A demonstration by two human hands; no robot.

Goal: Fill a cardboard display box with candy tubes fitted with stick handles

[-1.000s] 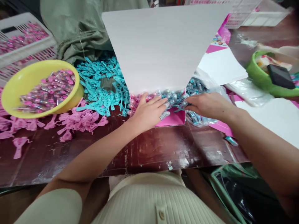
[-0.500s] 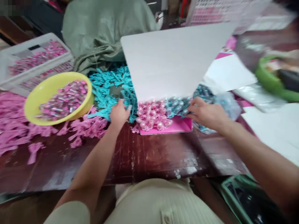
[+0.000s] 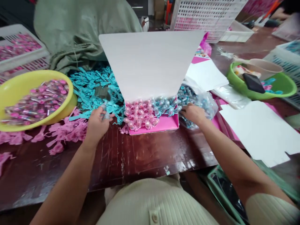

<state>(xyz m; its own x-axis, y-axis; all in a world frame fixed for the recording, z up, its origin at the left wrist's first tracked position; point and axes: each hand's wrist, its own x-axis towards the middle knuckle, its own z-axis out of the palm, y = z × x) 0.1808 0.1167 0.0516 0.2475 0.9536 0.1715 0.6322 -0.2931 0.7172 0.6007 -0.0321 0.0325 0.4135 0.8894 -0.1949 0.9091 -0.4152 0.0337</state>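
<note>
A pink box [image 3: 167, 122] stands in front of me with its white lid [image 3: 150, 64] raised. Clear-topped pink pieces [image 3: 140, 114] fill its left part in rows; similar blue pieces [image 3: 164, 105] sit at the right. My left hand [image 3: 97, 123] hovers left of the box by a heap of turquoise plastic pieces [image 3: 93, 84], fingers bent but apart, with pale patches around the fingertips. My right hand [image 3: 193, 113] is beside the box's right side, at a clear bag of blue tubes [image 3: 187, 93]. Its fingers are curled together, and their tips are partly hidden among the tubes.
A yellow basin [image 3: 67, 107] of pink tubes stands left, with pink plastic pieces [image 3: 67, 129] before it. A green sack [image 3: 86, 18] lies behind. On the right are flat white card [image 3: 257, 131] and a green basin [image 3: 290, 86] holding a phone [image 3: 253, 82].
The view has swung right, so the box appears further left. My left hand has drawn back slightly from the turquoise heap. My right hand has moved slightly away from the box, to the bag.
</note>
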